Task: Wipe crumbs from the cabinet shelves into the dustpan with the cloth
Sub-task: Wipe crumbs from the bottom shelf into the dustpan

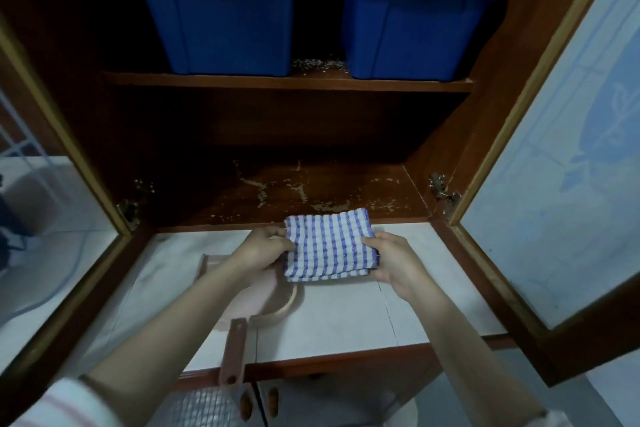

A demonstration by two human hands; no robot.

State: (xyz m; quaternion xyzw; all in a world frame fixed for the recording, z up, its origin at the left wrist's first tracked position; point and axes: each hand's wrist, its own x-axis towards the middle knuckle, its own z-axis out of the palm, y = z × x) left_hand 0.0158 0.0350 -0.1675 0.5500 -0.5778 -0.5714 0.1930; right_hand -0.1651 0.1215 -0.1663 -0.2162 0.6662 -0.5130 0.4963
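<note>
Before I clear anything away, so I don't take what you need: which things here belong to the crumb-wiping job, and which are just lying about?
For the job: cloth, gripped by left hand and right hand; dustpan; crumbs on lower shelf and upper shelf.
Just there: left blue bin; right blue bin; open cabinet door.

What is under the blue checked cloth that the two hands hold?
Below the cloth, a pink dustpan lies on the white counter; its curved rim and handle show. The cloth and left forearm cover the rest, so its contents cannot be seen.
</note>
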